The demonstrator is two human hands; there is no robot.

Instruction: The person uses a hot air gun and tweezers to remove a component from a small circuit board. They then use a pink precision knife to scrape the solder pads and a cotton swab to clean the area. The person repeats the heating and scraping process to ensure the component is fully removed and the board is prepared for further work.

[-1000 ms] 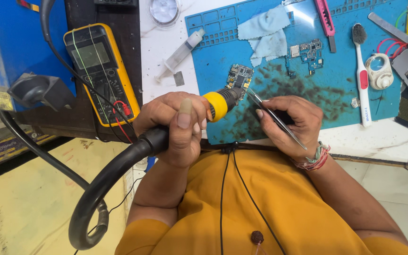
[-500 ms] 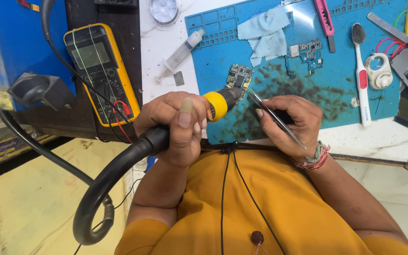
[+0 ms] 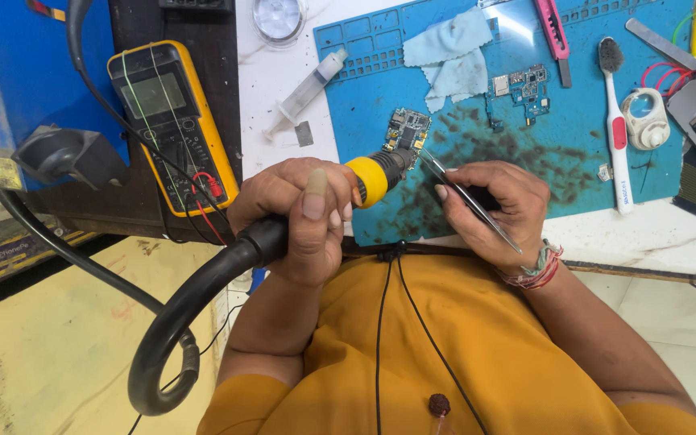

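Bare blue mat (image 3: 573, 173) right of circuit board (image 3: 406, 131); cloths (image 3: 453, 56) and toothbrush (image 3: 615, 129) hem it

Left of the grip: yellow multimeter (image 3: 172, 127). Above it: syringe (image 3: 310, 84) and 2 pale cloths (image 3: 451, 55). Right: white toothbrush (image 3: 615, 121), small green board (image 3: 529, 83), pink cutter (image 3: 555, 28).

Head camera (sole view) looks steeply down, close over workbench (image 3: 283, 97).

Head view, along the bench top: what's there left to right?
Yellow multimeter → syringe → small circuit board under the hot-air nozzle → blue cloth → second circuit board → white toothbrush → white round reel.
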